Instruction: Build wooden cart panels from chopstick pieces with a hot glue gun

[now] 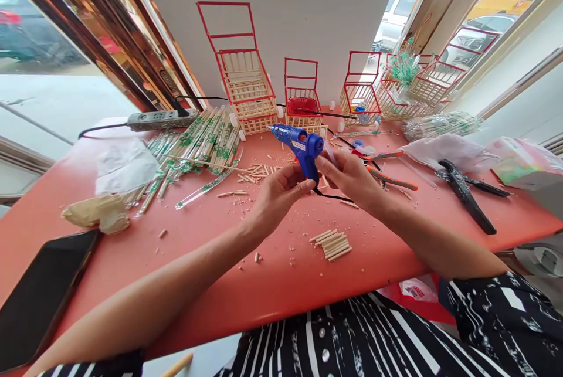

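A blue hot glue gun (pixel 297 142) is held up over the middle of the table, its nozzle pointing left. My left hand (pixel 285 186) is closed around its handle, thumb along the near side. Behind the gun's rear end, my right hand (pixel 343 172) pinches a translucent white glue stick (pixel 329 153). Its fingertips are close to the handle; whether they touch it I cannot tell. A black cord (pixel 334 196) runs from the handle's base. Nearer to me lies a small bundle of short cut wooden sticks (pixel 332 244), and more short pieces (pixel 259 173) are scattered behind my left hand.
Several stick-built carts with red frames (pixel 246 81) stand along the wall. Wrapped chopsticks (pixel 211 139) and a power strip (pixel 162 119) lie left, with a phone (pixel 44 289) nearer. Orange-handled pliers (pixel 391 179), a black tool (pixel 468 195) and a tissue box (pixel 528 160) are right.
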### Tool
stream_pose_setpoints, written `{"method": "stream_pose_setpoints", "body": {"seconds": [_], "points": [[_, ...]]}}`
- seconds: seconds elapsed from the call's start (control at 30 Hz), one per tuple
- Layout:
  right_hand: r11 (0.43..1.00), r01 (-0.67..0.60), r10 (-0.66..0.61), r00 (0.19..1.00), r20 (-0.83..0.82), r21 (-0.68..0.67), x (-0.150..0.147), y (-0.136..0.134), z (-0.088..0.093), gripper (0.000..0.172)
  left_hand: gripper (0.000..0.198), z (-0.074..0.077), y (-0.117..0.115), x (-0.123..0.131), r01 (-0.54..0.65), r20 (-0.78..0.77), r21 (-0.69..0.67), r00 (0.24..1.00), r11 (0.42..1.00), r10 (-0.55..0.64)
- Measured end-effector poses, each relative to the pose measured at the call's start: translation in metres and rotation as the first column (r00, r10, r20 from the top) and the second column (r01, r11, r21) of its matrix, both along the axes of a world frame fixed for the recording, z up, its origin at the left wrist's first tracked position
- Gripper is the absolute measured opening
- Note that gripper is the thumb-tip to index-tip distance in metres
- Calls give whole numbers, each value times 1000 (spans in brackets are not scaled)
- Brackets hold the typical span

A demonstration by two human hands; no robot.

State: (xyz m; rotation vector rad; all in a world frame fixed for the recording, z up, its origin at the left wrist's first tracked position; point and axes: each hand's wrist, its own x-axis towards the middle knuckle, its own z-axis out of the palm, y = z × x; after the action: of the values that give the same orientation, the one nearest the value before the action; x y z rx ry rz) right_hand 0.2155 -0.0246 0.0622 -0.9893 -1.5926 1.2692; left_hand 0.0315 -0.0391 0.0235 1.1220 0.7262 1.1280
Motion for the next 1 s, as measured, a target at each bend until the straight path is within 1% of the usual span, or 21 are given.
{"method": "stream_pose_setpoints", "body": {"seconds": [0.1,0.13,0.23,0.3,0.37,0.43,0.5,0.6,0.7,0.8,0.87,0.93,1.0], "points": [[998,64,-64,997,-42,20,13,1,10,61,46,-1,2,-1,18,-4,23,1000,1000,-18],[995,87,-85,995,-46,49,18,1,15,59,46,-1,3,-2,28,1,21,1000,999,-28],[962,172,-182,983,32,213,32,-5,30,41,47,-4,5,-2,85,54,-18,995,996,-83],[932,194,-224,973,65,307,39,-12,39,29,47,-5,5,-2,124,106,-43,987,991,-119],[929,168,-200,978,65,329,43,-18,46,23,44,-7,6,-1,154,149,-56,978,987,-144],[956,103,-122,991,54,276,45,-23,50,22,41,-7,6,0,177,177,-69,971,982,-162],[979,23,-27,999,17,202,45,-24,53,24,39,-7,7,-1,189,192,-85,967,978,-170],[989,-79,89,993,-75,125,46,-23,52,33,38,-8,8,-2,185,191,-100,968,978,-163],[988,-99,113,986,-123,118,47,-21,50,43,37,-9,8,-3,171,174,-111,973,979,-150],[981,-58,79,991,-108,188,45,-22,46,49,38,-9,8,-2,162,169,-123,976,979,-140],[968,6,17,996,-91,251,40,-25,43,49,38,-9,8,-2,163,168,-122,976,979,-141],[937,93,-77,995,-61,335,35,-28,40,51,38,-9,7,-1,159,162,-117,977,980,-139],[886,160,-169,985,-20,435,31,-30,37,49,39,-9,6,0,155,156,-115,978,981,-137]]}}
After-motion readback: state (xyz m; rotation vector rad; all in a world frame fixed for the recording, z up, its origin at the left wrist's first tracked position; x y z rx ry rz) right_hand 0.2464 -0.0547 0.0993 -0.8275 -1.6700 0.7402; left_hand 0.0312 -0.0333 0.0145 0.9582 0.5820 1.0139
